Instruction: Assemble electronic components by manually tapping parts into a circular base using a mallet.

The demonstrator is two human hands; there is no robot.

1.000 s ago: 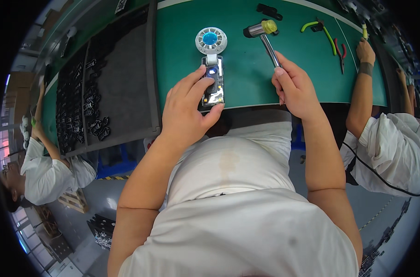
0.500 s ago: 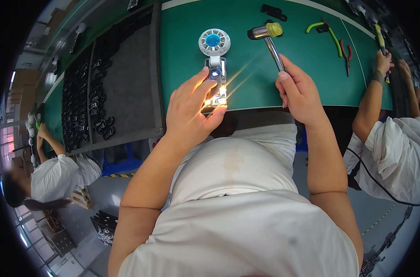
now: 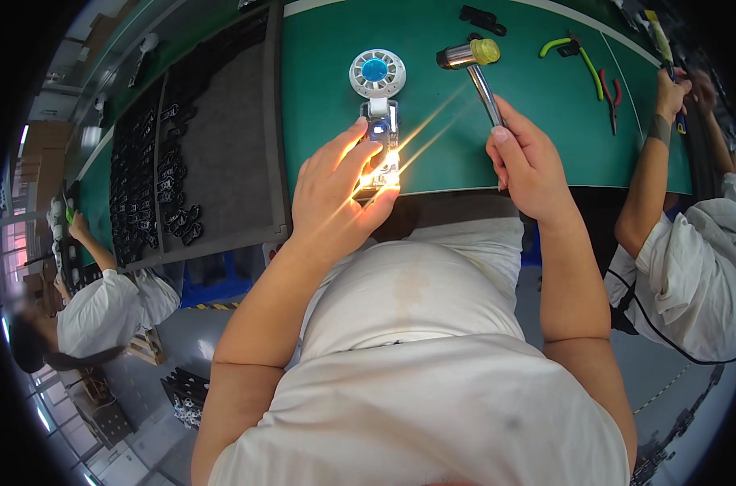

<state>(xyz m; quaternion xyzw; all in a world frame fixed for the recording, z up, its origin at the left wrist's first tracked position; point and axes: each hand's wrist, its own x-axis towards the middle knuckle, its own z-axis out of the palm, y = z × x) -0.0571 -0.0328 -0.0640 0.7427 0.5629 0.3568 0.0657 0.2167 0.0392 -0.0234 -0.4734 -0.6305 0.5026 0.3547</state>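
Note:
Near the front edge of the green table lies a small fan (image 3: 378,73), with a round white slotted head and a blue centre. Its narrow body glows with bright yellow-white lights. My left hand (image 3: 333,190) is closed around that body, fingers along its left side and thumb at its lower end, hiding part of it. In my right hand (image 3: 530,162) is the chrome handle of a mallet (image 3: 470,54), which has one yellow face and one black face. The mallet's head is held up to the right of the fan, apart from it.
Green-handled pliers (image 3: 574,53) and red-handled pliers (image 3: 612,99) lie on the table (image 3: 327,49) at the right. A black part (image 3: 482,19) is at the back. To the left stands a dark tray (image 3: 230,146) with rows of black parts. Co-workers sit on both sides.
My hands, the fan and the mallet hold nearly the same places. The whole view has shifted slightly. The co-workers' hands at both sides have moved a little.

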